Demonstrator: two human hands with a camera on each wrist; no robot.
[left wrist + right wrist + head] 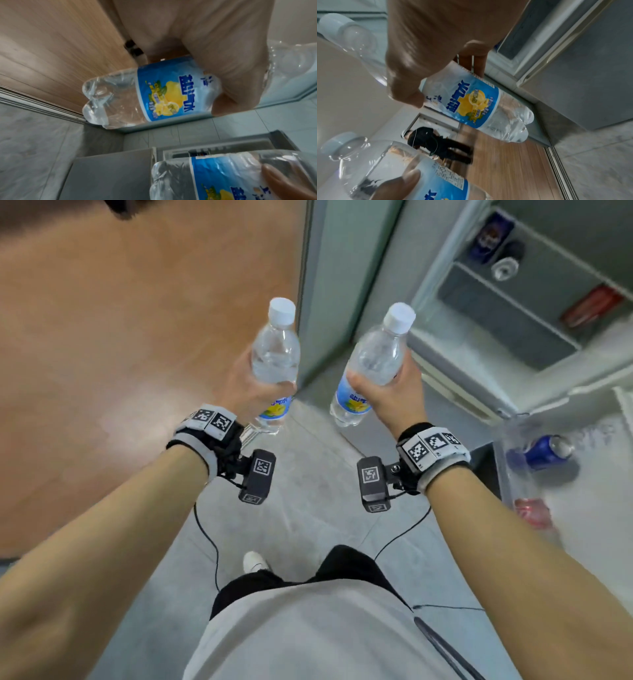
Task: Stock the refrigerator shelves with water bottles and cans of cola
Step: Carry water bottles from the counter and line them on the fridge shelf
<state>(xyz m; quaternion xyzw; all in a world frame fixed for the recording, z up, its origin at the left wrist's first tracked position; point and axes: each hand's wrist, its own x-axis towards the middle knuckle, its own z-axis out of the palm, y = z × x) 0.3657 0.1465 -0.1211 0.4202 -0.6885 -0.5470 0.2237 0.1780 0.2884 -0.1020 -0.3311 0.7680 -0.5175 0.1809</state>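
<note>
I hold two clear water bottles with white caps and blue lemon labels, both upright over the floor. My left hand grips the left bottle round its middle. The right bottle leans slightly left, and my right hand grips it at the label. Each wrist view also catches the other bottle. The open refrigerator is ahead to the right. On its shelves are a blue can, a can seen from its top and a red can.
Low on the right, a blue can and a red can lie behind clear plastic. A grey panel stands between the bottles and the wood floor. A person in black stands far off.
</note>
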